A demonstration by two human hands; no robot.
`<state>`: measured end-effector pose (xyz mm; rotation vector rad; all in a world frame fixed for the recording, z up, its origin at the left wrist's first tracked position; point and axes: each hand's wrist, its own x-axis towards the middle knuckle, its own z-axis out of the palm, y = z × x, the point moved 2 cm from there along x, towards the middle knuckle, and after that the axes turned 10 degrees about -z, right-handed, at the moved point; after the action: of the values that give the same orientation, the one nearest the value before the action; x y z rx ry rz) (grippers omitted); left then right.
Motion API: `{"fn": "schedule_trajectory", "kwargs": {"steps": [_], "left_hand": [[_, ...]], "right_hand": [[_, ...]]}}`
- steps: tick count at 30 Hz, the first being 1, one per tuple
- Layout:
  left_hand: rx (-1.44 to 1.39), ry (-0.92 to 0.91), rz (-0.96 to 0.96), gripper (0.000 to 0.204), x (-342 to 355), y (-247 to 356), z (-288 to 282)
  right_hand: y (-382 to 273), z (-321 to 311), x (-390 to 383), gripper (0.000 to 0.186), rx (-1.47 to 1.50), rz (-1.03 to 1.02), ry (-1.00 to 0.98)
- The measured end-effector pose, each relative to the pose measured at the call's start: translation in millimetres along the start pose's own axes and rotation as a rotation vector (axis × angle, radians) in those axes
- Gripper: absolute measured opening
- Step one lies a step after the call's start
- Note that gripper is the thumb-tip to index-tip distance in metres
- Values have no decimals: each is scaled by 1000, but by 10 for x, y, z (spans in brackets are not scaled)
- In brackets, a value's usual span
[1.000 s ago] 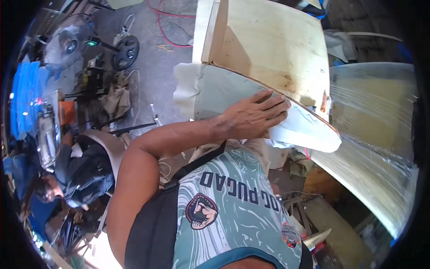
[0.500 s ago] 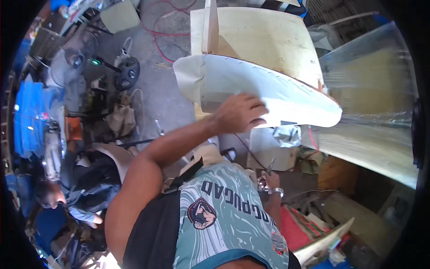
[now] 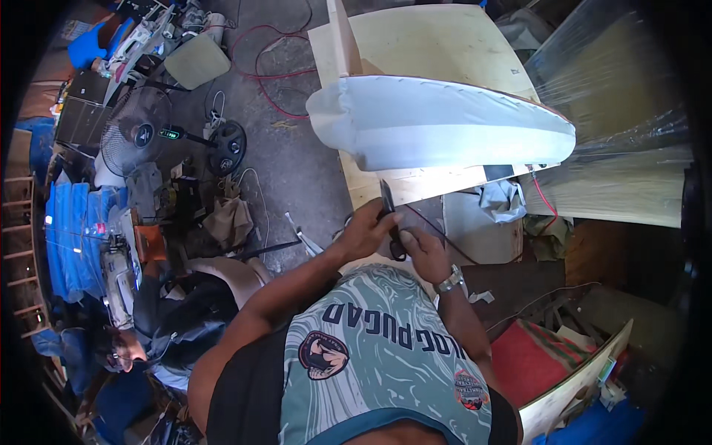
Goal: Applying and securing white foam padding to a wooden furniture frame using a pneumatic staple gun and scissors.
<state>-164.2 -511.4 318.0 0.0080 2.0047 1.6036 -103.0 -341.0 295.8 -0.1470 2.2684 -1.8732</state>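
A pair of dark scissors [image 3: 388,197] points away from me, blades up, in front of my body. My left hand [image 3: 365,231] is closed around their middle. My right hand [image 3: 426,256], with a metal watch at its wrist, is curled at the handle end, its thumb against the scissors. Just beyond the hands stands a long curved panel covered in white fabric [image 3: 452,137], its cloth fastened along the far edge. The fabric's loose left end [image 3: 326,119] bulges past the frame. Below the panel lies a pale plywood board [image 3: 430,182].
A wrapped panel [image 3: 623,148] stands at the right. Red hose [image 3: 259,74] lies on the floor. At the left are a standing fan [image 3: 137,133], blue wrapped bundles [image 3: 78,237] and a seated person [image 3: 193,319]. A red cloth [image 3: 534,352] lies at the lower right.
My left hand has come off the white fabric and back toward me, onto the scissors. My right hand has moved up and inward with the scissors to meet it.
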Motion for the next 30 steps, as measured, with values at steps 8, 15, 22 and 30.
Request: {"fn": "schedule_trajectory", "kwargs": {"steps": [8,15,22,30], "left_hand": [[70,-441,113,22,-92,-10,-993],[-6,-117,394,31,255,23,-1444],[274,-52,221,27,785,-66,-1452],[492,59,327,15,647,111,-1343]], "right_hand": [[69,577,83,33,583,126,-388],[-107,933,-18,26,731,124,-238],[544,1049,33,35,-80,-91,111],[1096,801,265,37,-188,-159,123]]}}
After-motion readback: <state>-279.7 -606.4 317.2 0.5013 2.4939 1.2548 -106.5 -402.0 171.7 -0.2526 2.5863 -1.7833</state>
